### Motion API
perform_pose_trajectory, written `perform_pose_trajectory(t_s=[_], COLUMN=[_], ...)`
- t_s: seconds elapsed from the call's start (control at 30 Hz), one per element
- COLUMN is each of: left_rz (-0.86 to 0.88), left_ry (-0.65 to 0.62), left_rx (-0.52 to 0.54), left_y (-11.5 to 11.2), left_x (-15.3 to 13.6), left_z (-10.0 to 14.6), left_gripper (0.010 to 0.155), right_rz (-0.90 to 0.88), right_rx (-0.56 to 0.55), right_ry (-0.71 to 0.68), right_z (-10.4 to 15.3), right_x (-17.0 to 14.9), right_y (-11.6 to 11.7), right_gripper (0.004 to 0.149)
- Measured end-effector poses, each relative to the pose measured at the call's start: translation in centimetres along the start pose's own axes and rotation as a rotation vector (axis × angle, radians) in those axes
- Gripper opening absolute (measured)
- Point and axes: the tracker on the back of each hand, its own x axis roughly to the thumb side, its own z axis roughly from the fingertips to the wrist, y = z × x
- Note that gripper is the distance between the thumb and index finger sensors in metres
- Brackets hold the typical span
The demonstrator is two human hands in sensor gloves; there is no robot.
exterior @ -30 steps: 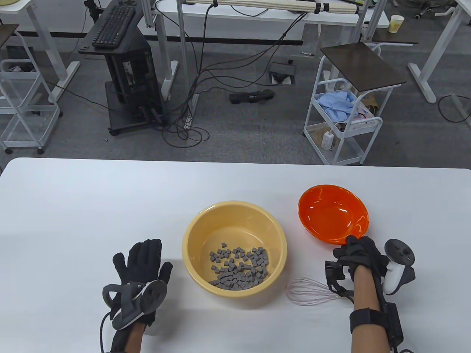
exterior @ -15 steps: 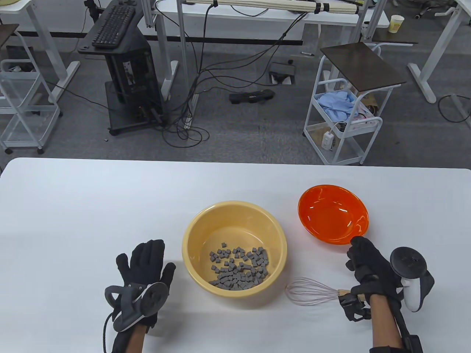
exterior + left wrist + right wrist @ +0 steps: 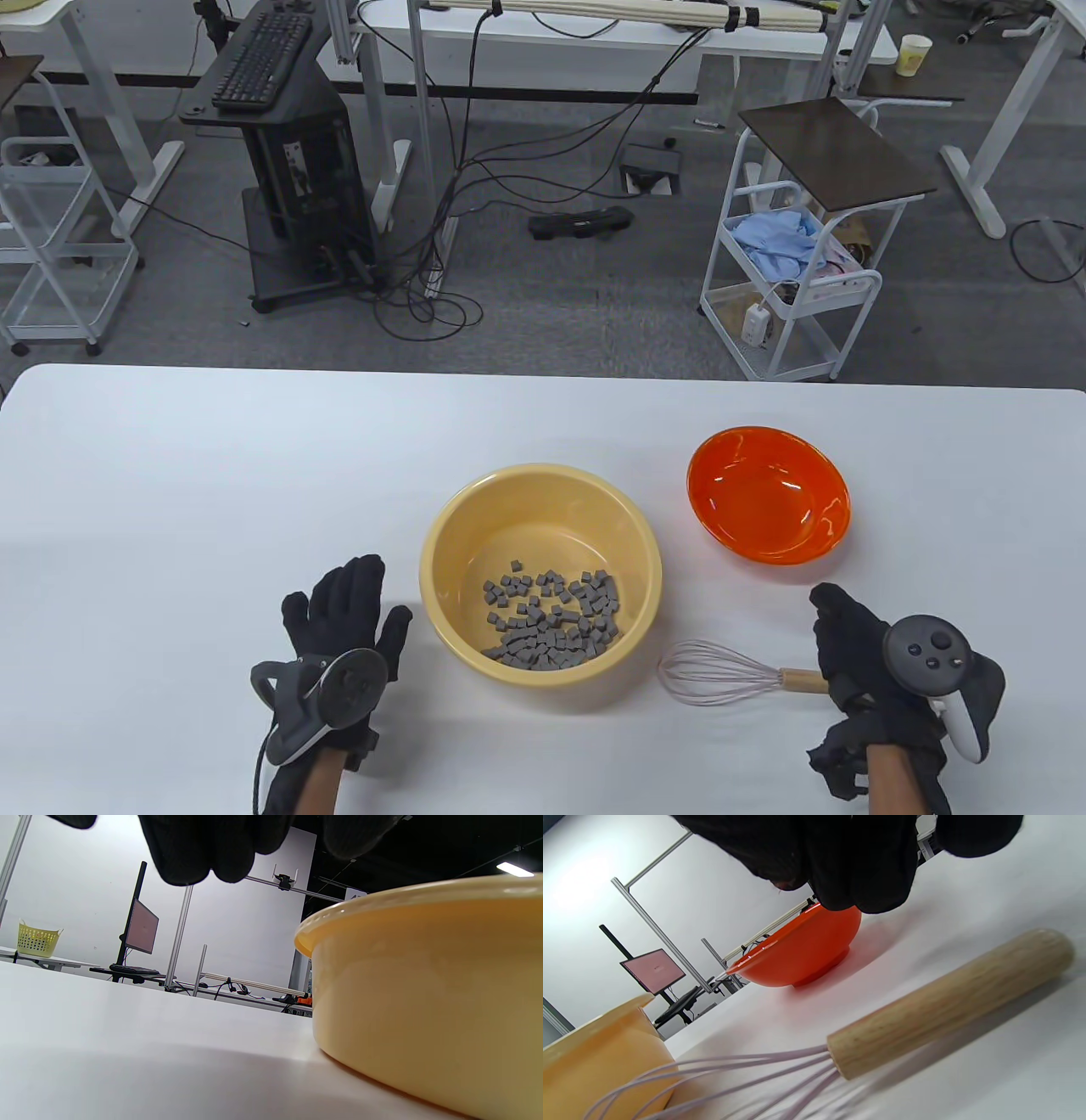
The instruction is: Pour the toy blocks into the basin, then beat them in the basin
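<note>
The yellow basin (image 3: 441, 552) sits mid-table with several small grey toy blocks (image 3: 551, 618) heaped in its near half. An empty orange bowl (image 3: 768, 494) stands to its right. A whisk (image 3: 721, 673) with pale wires and a wooden handle (image 3: 946, 1001) lies on the table near the basin's right side. My right hand (image 3: 853, 654) hovers over the handle's end with fingers loosely curled, holding nothing. My left hand (image 3: 348, 607) lies flat on the table just left of the basin (image 3: 424, 984), fingers straight.
The white table (image 3: 170, 475) stretches wide to the left and behind the bowls. Beyond its far edge are a white trolley (image 3: 797, 280), cables and desk legs on the floor.
My right hand has let go of the orange bowl's rim and drawn back toward me, over the whisk handle. My left hand slid slightly right, toward the basin.
</note>
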Motion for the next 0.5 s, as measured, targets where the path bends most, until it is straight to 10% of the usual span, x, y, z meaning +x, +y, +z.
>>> perform_pose_trajectory(t_s=[0.5], left_rz=[0.347], left_ry=[0.113], left_rx=[-0.093], left_y=[-1.5], left_x=[1.0], left_z=[-0.1], left_gripper=[0.072], right_rz=[0.227], right_rx=[0.21], right_ry=[0.231], right_z=[0.0], right_x=[-2.2], right_y=[1.1], right_gripper=[0.051])
